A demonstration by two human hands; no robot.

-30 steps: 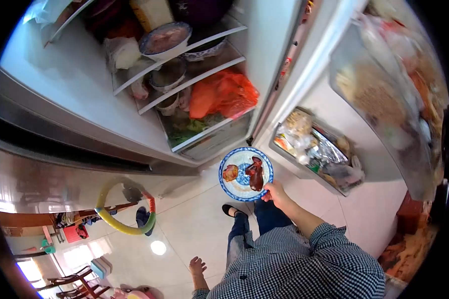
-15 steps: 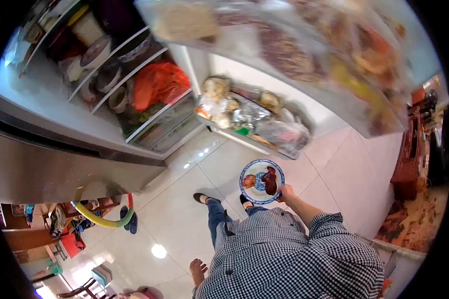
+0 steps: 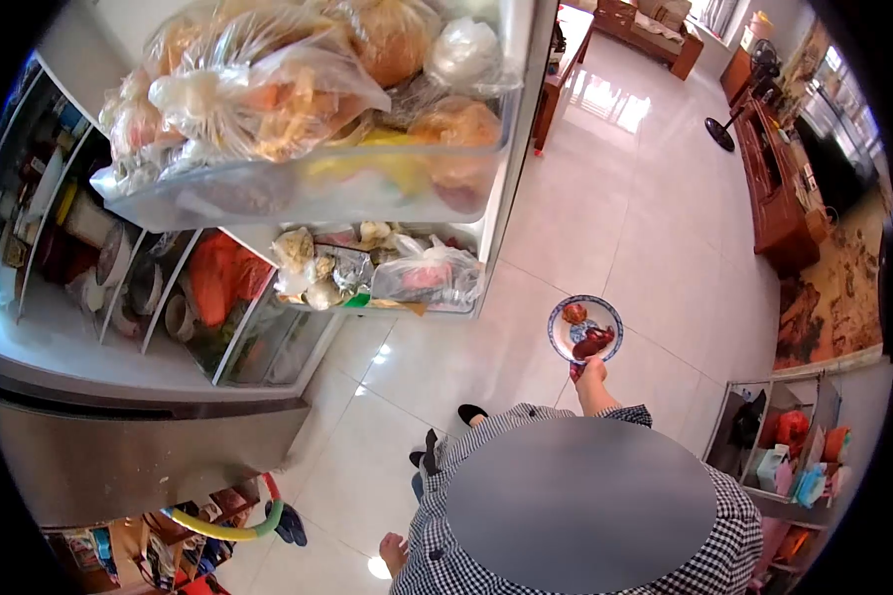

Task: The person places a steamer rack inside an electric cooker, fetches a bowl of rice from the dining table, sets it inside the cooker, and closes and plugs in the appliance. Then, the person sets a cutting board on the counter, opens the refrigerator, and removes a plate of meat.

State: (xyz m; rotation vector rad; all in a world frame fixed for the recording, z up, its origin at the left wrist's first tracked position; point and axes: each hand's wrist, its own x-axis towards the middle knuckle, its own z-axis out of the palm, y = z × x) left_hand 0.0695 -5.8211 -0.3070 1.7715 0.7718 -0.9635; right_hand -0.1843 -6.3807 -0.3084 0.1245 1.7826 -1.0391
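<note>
My right hand [image 3: 591, 370] is closed on the near edge of a white plate with a blue patterned rim [image 3: 553, 330], held out over the floor. On it lie a dark reddish-brown piece of food [image 3: 593, 343] and a smaller round reddish piece [image 3: 574, 313]; their exact kind I cannot tell. My left hand [image 3: 394, 551] hangs low at my side, holding nothing, its fingers loosely bent and slightly apart. Left of the plate stands an open fridge [image 3: 149, 426], with bagged food [image 3: 278, 89] in its door shelf [image 3: 308, 188].
A lower door shelf [image 3: 387, 302] holds several wrapped items. A red plastic bag [image 3: 223, 278] sits inside the fridge. A cabinet with small goods [image 3: 779, 446] stands at right, a wooden TV stand [image 3: 779, 188] and fan [image 3: 721, 134] farther off. Dark slippers [image 3: 288, 524] and a coloured hoop [image 3: 223, 531] are lower left.
My view has swung toward the right, showing more of the room. The plate in my right hand now appears farther right of the fridge. The left hand still hangs low.
</note>
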